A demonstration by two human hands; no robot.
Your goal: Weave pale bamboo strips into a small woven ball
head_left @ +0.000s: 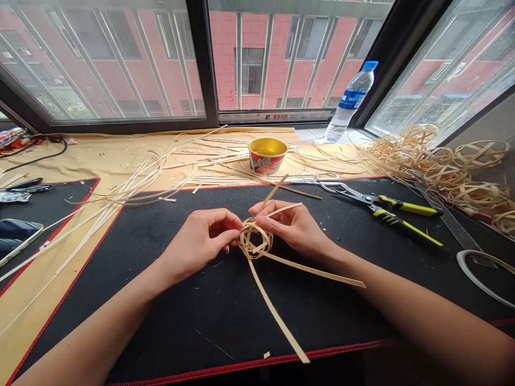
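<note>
Between my two hands is a small woven bamboo ball (256,239), with gaps between its curved strips. My left hand (209,233) pinches its left edge between thumb and fingers. Closed on its upper right side is my right hand (295,225), its thumb pressed by the rim. Two short strip ends stick up past the right fingers. A long bamboo strip (277,313) runs from the ball down toward the mat's front edge, and another strip (317,269) reaches right, over my right wrist. The fingertips behind the ball are partly hidden.
Under my hands lies a black mat (181,316) with red edging. Pliers (396,206) and scissors (348,192) rest at right, near a pile of woven balls (450,171). Behind stand a tin bowl (268,156) and a water bottle (351,102). Loose strips (120,187) spread at left.
</note>
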